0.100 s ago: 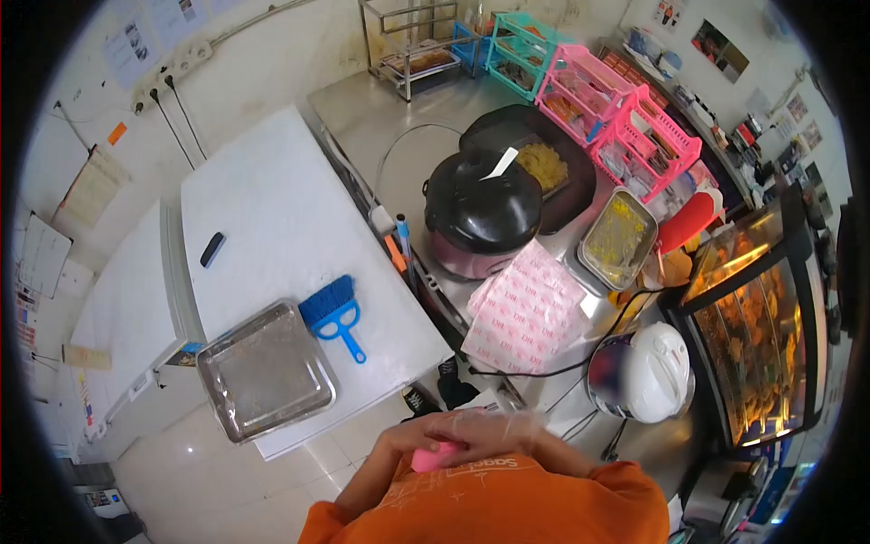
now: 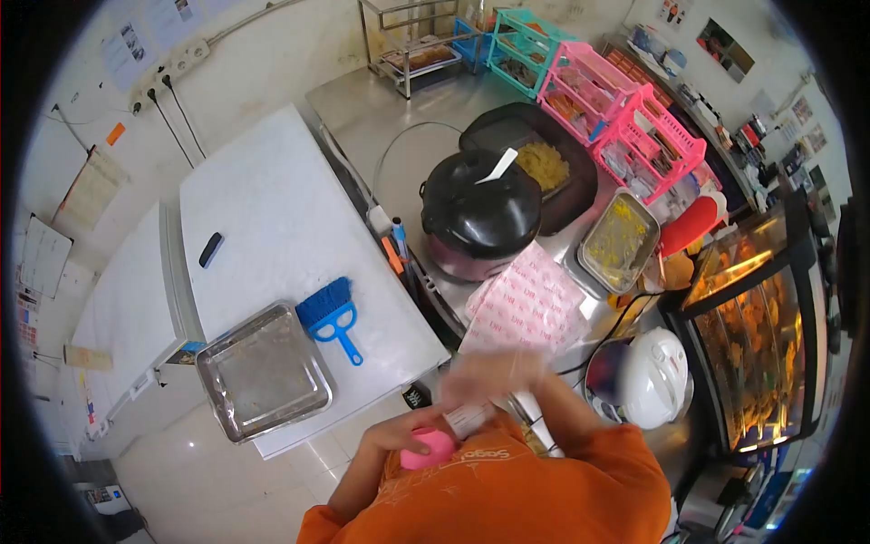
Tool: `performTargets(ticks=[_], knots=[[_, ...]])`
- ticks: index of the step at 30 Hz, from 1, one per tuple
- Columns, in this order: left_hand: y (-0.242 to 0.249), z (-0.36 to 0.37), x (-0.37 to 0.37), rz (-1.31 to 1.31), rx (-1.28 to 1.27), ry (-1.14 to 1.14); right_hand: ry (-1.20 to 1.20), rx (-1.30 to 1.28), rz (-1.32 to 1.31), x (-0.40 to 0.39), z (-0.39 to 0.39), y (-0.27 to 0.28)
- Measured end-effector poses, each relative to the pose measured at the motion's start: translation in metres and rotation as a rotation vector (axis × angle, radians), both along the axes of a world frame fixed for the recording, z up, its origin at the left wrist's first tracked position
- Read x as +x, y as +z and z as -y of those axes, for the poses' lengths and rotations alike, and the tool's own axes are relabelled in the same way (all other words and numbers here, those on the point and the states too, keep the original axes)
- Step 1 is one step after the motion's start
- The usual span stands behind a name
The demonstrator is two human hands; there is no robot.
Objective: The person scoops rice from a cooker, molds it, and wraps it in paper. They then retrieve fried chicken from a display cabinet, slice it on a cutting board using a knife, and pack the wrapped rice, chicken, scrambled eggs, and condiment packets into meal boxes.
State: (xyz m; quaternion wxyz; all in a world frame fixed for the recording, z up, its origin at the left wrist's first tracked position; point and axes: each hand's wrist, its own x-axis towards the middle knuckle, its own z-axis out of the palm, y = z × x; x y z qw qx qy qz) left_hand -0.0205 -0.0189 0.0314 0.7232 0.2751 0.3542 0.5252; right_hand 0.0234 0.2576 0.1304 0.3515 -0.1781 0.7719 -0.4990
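Head view: left hand (image 2: 403,431) low, close to the orange shirt (image 2: 507,485), fingers curled round a pink object (image 2: 428,450). Right hand (image 2: 494,376) just above and to the right of it, smeared by blur (cannot tell whether its fingers are open or closed). A whitish item (image 2: 467,420) shows between both hands; its holder is unclear. Beyond the right hand, printed pink-and-white paper (image 2: 530,304). Left of the left hand, a metal tray (image 2: 267,367); farther up from that hand, a blue brush (image 2: 324,305).
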Motion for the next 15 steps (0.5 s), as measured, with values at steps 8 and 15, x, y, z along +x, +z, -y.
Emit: performTargets(ticks=[8, 15], knots=[[0.031, 0.016, 0.021, -0.682, -0.187, 0.295, -0.562, 0.973, -0.958, -0.192, -0.276, -0.039], [0.086, -0.003, 0.023, -0.434, -0.534, 0.574, -0.649, 1.013, -0.367, -0.194, -0.280, 0.002]])
